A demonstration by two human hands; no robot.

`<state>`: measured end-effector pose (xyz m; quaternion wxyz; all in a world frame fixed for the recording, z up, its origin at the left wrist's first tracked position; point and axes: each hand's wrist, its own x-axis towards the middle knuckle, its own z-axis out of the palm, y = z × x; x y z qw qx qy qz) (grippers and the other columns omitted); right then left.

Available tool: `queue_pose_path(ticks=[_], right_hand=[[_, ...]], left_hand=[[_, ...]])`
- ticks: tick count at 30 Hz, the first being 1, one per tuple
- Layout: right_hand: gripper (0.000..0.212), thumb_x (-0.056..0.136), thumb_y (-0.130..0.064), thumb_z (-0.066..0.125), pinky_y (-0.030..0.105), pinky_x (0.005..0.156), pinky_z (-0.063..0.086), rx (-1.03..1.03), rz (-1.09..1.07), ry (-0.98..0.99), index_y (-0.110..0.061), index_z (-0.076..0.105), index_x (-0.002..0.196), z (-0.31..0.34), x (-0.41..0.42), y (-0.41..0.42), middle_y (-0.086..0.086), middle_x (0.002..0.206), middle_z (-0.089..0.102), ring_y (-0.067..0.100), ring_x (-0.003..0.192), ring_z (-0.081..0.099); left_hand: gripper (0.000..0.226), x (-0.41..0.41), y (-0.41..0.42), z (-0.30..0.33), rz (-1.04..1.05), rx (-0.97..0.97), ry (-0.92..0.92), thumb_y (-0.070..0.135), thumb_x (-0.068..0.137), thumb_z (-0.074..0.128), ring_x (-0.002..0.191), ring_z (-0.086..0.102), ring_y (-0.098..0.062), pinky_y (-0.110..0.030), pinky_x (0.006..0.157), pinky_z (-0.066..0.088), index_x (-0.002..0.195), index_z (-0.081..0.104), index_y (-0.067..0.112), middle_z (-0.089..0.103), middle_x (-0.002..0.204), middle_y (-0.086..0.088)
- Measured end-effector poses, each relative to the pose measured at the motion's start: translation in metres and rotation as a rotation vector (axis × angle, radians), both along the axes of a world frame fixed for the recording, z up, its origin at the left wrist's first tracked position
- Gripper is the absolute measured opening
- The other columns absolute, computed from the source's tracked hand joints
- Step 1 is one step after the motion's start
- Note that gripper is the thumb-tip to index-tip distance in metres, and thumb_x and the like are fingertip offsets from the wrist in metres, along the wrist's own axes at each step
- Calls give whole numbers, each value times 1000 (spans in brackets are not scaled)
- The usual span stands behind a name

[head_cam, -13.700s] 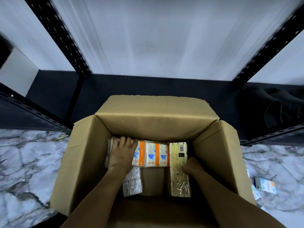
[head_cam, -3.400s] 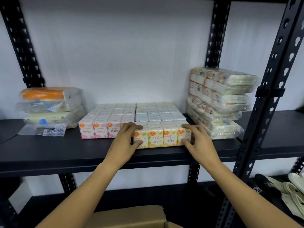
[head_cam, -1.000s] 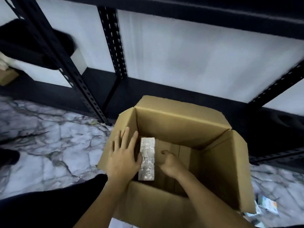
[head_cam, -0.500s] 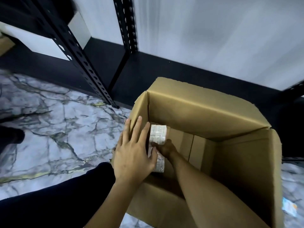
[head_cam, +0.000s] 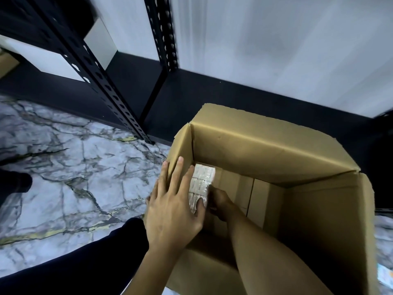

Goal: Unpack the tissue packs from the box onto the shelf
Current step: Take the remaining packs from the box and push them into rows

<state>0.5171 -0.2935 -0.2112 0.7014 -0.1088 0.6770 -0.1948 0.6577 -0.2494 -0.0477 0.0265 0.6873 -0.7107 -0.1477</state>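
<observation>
An open cardboard box (head_cam: pixel 261 150) stands on the marble floor in front of the black shelf rack. Inside, against its left wall, lies a clear-wrapped bundle of white tissue packs (head_cam: pixel 202 179). My left hand (head_cam: pixel 172 209) lies over the box's left wall with straight fingers, its thumb touching the bundle's near end. My right hand (head_cam: pixel 219 202) reaches down into the box and grips the bundle's right side; its fingers are mostly hidden under the bundle. The rest of the box floor is bare cardboard.
The rack's black perforated posts (head_cam: pixel 102 81) rise at the upper left, with the low black shelf (head_cam: pixel 191 92) behind the box. Marble floor (head_cam: pixel 70 177) spreads to the left. A dark shoe (head_cam: pixel 14 183) shows at the left edge, a loose pack (head_cam: pixel 386 275) at the right.
The view has drifted slightly right and closer. My right hand has closed more firmly on the bundle's right side, and my left thumb now touches its near end.
</observation>
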Motion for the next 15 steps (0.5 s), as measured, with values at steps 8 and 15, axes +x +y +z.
queue_pose_path(ticks=[8, 15], right_hand=[[15, 98, -19, 49, 33, 68, 50, -42, 52, -35, -21, 61, 89, -9, 4, 2, 2, 84, 64, 20, 75, 62], [17, 97, -10, 57, 20, 49, 50, -74, -15, -83, -7, 65, 112, -12, -2, 6, 5, 85, 71, 15, 68, 67]], left_hand=[[71, 0, 0, -2, 3, -24, 23, 52, 82, 44, 152, 3, -18, -46, 109, 40, 148, 34, 28, 9, 164, 11], [69, -1, 0, 2, 19, -8, 32, 48, 81, 42, 152, 2, -17, -46, 106, 43, 146, 37, 28, 9, 163, 13]])
